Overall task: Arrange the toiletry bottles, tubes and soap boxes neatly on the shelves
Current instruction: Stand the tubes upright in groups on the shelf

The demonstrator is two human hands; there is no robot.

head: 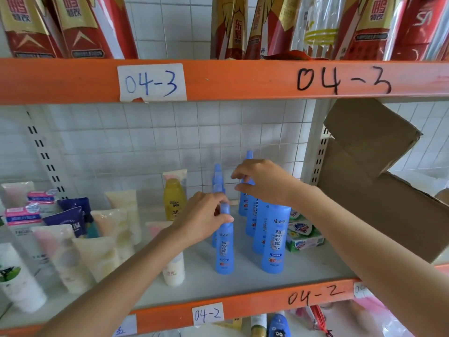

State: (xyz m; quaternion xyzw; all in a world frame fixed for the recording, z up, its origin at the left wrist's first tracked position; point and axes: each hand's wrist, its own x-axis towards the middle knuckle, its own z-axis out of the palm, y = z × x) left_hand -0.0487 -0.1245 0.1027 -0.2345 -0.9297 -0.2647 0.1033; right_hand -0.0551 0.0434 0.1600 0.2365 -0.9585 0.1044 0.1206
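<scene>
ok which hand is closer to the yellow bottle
Left. The left hand grips a blue bottle just right of the yellow bottle; the right hand is farther right.

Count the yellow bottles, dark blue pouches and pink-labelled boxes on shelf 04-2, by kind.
yellow bottles: 1
dark blue pouches: 2
pink-labelled boxes: 2
Total: 5

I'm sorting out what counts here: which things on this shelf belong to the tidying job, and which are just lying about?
Part of the job:
- blue bottles, left hand and right hand each gripping one
- yellow bottle
- cream tubes
- green soap boxes

Just lying about:
- cardboard box
- red and gold packs on the shelf above
</scene>
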